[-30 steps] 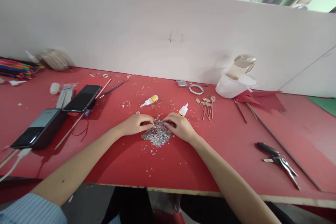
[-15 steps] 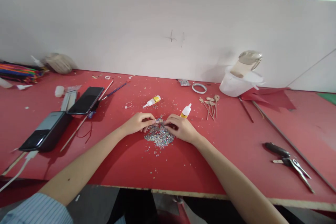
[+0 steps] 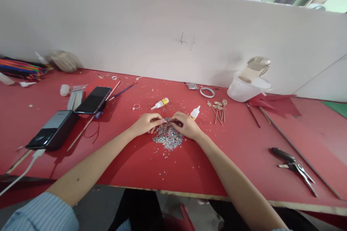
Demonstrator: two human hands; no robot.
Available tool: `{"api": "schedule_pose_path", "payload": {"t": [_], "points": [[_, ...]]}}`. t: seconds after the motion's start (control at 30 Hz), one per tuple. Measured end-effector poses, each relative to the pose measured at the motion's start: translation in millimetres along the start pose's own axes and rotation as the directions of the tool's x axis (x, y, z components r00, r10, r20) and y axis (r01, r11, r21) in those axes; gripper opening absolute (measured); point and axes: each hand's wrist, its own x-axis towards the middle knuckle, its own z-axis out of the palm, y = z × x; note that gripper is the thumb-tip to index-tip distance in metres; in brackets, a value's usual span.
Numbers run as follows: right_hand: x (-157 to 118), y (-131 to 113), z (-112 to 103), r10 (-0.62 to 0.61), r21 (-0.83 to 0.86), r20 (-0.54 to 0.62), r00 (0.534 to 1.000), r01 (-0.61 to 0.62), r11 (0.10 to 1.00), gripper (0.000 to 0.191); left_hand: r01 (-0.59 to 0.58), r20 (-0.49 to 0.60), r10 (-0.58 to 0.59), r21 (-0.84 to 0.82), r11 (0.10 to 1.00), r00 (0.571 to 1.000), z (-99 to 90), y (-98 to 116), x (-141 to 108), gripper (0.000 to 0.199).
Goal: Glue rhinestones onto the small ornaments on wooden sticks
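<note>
My left hand (image 3: 146, 123) and my right hand (image 3: 185, 125) meet fingertip to fingertip just above a small heap of silvery sequins (image 3: 168, 139) on the red table (image 3: 189, 173). Between the fingertips of both hands sits a tiny glittery piece (image 3: 166, 120), pinched from each side. A small glue bottle with a white tip (image 3: 195, 112) stands right behind my right hand. A second glue bottle with a yellow label (image 3: 160, 103) lies on its side a little farther back.
Two phones (image 3: 93, 100) (image 3: 51, 134) and thin wooden sticks (image 3: 89, 122) lie at the left. Decorated sticks (image 3: 218, 110), a tape ring (image 3: 206, 91) and a white tub (image 3: 241, 88) sit at the back right. Pliers (image 3: 294, 166) lie at the right. A white partition (image 3: 173, 36) closes the back.
Both hands have lifted slightly off the sequin heap and drawn together, now pinching a tiny piece between them. The camera has shifted a little.
</note>
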Motion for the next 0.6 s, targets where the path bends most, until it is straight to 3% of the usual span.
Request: {"api": "schedule_pose_path", "payload": {"t": [0.37,0.6], "points": [[-2.4,-3.2,-2.1,0.009,-0.057,0.057,0.998,-0.006,0.998,0.011,0.024,-0.056,-0.022,0.035,0.999,0.998,1.7,2.9,-0.9,0.025],[-3.3,-2.8,-4.0,0.004,-0.032,0.049,0.999,-0.003,0.999,0.01,0.008,-0.036,-0.008,0.022,1.0,0.999,1.1,-0.7,0.5,0.024]]}}
